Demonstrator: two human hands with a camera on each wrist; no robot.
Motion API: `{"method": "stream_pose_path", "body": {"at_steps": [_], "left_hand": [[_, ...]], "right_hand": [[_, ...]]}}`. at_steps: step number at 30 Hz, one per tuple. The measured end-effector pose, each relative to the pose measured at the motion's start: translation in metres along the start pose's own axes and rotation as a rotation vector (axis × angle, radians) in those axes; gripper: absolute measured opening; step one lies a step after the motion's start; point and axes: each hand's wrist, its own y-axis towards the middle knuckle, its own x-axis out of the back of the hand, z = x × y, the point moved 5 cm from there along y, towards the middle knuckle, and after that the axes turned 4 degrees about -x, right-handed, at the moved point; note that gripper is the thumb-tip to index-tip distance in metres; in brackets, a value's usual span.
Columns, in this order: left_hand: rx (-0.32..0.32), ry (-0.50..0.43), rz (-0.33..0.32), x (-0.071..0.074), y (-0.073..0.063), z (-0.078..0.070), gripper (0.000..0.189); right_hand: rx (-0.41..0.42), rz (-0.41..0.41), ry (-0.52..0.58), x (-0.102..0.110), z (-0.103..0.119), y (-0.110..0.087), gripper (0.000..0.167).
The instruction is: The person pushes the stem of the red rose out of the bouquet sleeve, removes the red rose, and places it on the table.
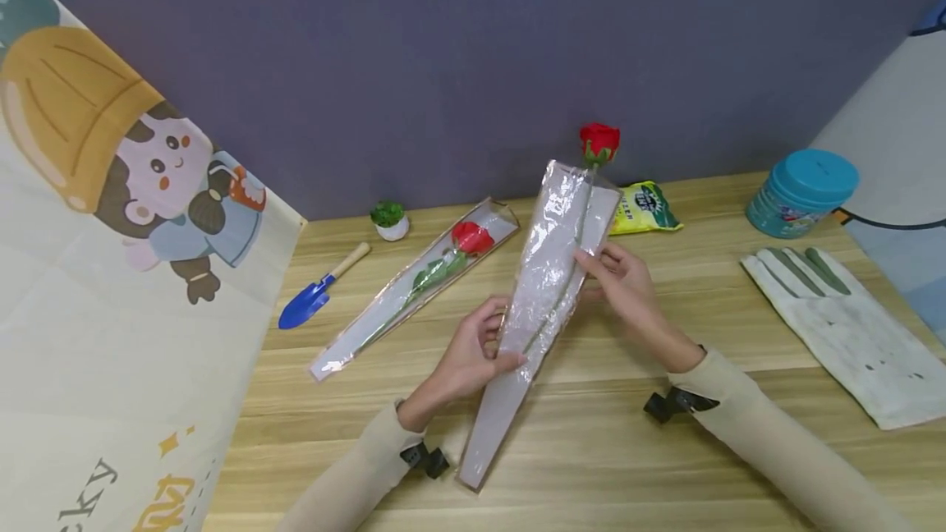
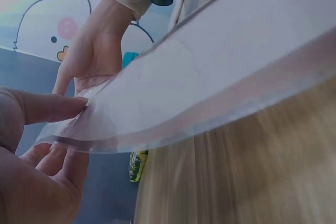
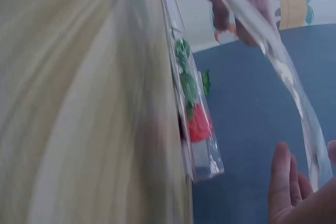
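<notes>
A long tapered flower sleeve [image 1: 539, 269], clear in front with a pale back, is held up over the table, its narrow end toward me. A red rose [image 1: 600, 142] has its bloom above the sleeve's wide top, while its thin stem [image 1: 579, 224] runs down inside. My left hand [image 1: 473, 351] pinches the sleeve's lower left edge, thumb in front and fingers behind. Higher on the right edge, my right hand [image 1: 628, 290] grips it with the thumb across the front near the stem. Its fingers [image 3: 282, 182] show beside the sleeve in the right wrist view.
Left of my hands lies a second sleeve [image 1: 336, 358] with a red rose [image 1: 473, 238] inside. A blue trowel [image 1: 305, 305] and potted plant [image 1: 390, 220] are farther left. Rightward are a yellow-green packet [image 1: 645, 208], a blue tub [image 1: 801, 194] and work gloves [image 1: 857, 343].
</notes>
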Motion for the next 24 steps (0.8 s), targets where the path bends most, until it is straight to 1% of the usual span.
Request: {"method": "stream_pose_path", "body": {"at_steps": [4,6,8,10,11,12,14,16,17,18,19,21,24], "left_hand": [[-0.018,0.002,0.033,0.001,-0.005,-0.001,0.074],[-0.029,0.002,0.05,0.002,-0.008,-0.002,0.073],[-0.036,0.004,0.067,0.002,-0.01,-0.002,0.071],[-0.033,0.005,0.087,0.002,-0.011,-0.001,0.072],[-0.028,0.005,0.099,0.001,-0.012,0.0,0.072],[-0.023,0.007,0.112,0.0,-0.013,0.001,0.072],[-0.019,0.013,0.137,-0.001,-0.013,0.003,0.073],[-0.019,0.024,0.16,-0.002,-0.013,0.003,0.074],[-0.019,0.028,0.17,-0.002,-0.013,0.003,0.074],[-0.02,0.029,0.181,-0.003,-0.013,0.003,0.074],[-0.02,0.026,0.193,-0.003,-0.013,0.002,0.074],[-0.016,0.02,0.216,-0.005,-0.012,0.002,0.073],[0.004,-0.003,0.242,-0.006,-0.013,0.002,0.074]], "right_hand": [[0.056,-0.026,0.021,0.017,0.008,0.007,0.029],[0.082,-0.029,0.066,0.026,0.012,0.014,0.023],[0.099,-0.035,0.103,0.036,0.015,0.022,0.022],[0.1,-0.047,0.144,0.046,0.017,0.029,0.024],[0.095,-0.054,0.162,0.051,0.018,0.033,0.027],[0.087,-0.066,0.158,0.055,0.018,0.036,0.031],[0.046,-0.08,0.156,0.062,0.018,0.041,0.037],[-0.006,-0.08,0.111,0.065,0.017,0.045,0.044],[-0.031,-0.073,0.094,0.065,0.017,0.046,0.045],[-0.053,-0.064,0.073,0.065,0.017,0.047,0.043],[-0.072,-0.05,0.082,0.065,0.017,0.048,0.038],[-0.085,-0.028,0.065,0.064,0.017,0.05,0.031],[-0.09,0.002,0.122,0.063,0.018,0.05,0.014]]}}
